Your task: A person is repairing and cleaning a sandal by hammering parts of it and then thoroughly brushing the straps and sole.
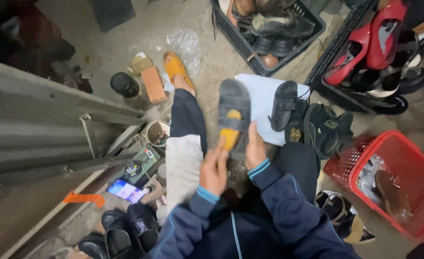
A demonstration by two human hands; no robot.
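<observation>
A dark sandal [234, 106] with a yellow-orange insole is held upright in front of me. My left hand [214, 169] grips its lower end from the left, fingers pointing up along the insole. My right hand [255, 149] presses against its right edge. Both sleeves are dark blue with light blue cuffs. My left leg stretches forward in dark trousers, a grey cloth [184, 163] lies over the thigh, and an orange slipper [176, 67] is on the foot.
Several dark sandals [313, 122] lie on a white cloth [262, 103]. A red basket [416, 177] sits at right. Black crates [248, 45] of shoes stand ahead. A phone [125, 191], a small tin [157, 133], a black jar [124, 84] and black shoes [125, 232] lie left.
</observation>
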